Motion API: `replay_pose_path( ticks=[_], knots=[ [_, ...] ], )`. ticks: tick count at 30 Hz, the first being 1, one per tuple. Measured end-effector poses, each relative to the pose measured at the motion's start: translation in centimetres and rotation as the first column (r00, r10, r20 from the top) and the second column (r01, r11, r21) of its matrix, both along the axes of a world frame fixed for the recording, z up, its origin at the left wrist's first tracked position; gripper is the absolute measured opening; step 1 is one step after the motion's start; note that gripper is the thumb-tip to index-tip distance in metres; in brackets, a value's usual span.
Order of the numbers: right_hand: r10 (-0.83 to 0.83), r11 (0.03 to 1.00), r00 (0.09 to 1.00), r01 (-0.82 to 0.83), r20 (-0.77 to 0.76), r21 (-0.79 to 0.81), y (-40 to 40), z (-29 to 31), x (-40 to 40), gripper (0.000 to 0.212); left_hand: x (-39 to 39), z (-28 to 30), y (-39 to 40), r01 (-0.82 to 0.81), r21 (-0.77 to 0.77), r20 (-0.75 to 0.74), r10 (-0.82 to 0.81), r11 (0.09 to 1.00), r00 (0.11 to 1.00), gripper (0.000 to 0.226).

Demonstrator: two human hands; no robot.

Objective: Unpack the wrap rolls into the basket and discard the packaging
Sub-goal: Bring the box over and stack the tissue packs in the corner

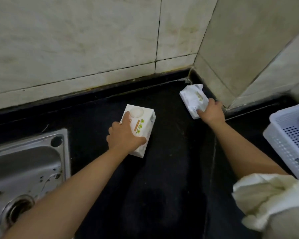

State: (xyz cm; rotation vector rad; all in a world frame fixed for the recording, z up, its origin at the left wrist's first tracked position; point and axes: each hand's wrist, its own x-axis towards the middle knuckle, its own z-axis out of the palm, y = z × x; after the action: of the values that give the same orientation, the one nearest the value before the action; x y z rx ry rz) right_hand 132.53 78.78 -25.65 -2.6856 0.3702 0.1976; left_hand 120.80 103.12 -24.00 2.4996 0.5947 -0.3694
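Observation:
A white wrap-roll box (141, 125) with green and orange print lies on the black counter (171, 169), in the middle. My left hand (123, 135) lies on top of it, fingers curled round its near end. A second white pack (193, 99), crumpled and torn open at its far end, rests near the wall corner. My right hand (211, 111) grips its near end. The white perforated basket (290, 142) stands at the right edge, apart from both hands. I see nothing inside the part of it that shows.
A steel sink (24, 169) with its drain sits at the left. Tiled walls close the back and the right corner. A rolled-up pale sleeve (266, 200) shows at the lower right.

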Motion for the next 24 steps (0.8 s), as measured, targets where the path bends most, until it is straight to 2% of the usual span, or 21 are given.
replay_pose_path(
  ticks=[4,9,11,14,18,21,24],
  knots=[
    [-0.01,0.999,1.0,0.012,0.026,-0.045,-0.5,-1.9,2.3,0.038,1.3,-1.0,0.1,-0.056,-0.045,0.0,0.056,0.997,0.998,0.104],
    [0.121,0.989,0.956,-0.138,0.268,0.044,1.4,-2.1,0.4,0.023,1.0,-1.4,0.6,-0.1,-0.164,0.021,0.104,0.981,0.994,0.101],
    [0.176,0.976,0.934,-0.208,0.311,0.072,2.9,-2.2,-1.2,0.021,0.6,-1.5,0.7,-0.119,-0.198,0.024,0.126,0.973,0.992,0.102],
    [0.249,0.959,0.931,-0.275,0.267,0.066,5.0,-3.1,-3.1,0.021,0.5,-1.4,0.6,-0.147,-0.225,0.033,0.158,0.963,0.987,0.102],
    [0.234,0.959,0.96,-0.254,0.156,0.129,6.1,-4.0,-3.9,0.027,1.1,-0.8,0.3,-0.171,-0.214,0.042,0.185,0.962,0.982,0.1],
    [0.241,0.926,0.959,-0.274,0.151,0.261,4.6,-3.6,-4.1,0.037,2.1,-0.2,-0.6,-0.17,-0.208,0.049,0.184,0.963,0.982,0.1],
    [0.25,0.894,0.946,-0.307,0.204,0.326,1.0,-2.6,-4.7,0.041,3.5,0.5,-2.6,-0.139,-0.262,0.064,0.161,0.955,0.985,0.1]
  ],
)
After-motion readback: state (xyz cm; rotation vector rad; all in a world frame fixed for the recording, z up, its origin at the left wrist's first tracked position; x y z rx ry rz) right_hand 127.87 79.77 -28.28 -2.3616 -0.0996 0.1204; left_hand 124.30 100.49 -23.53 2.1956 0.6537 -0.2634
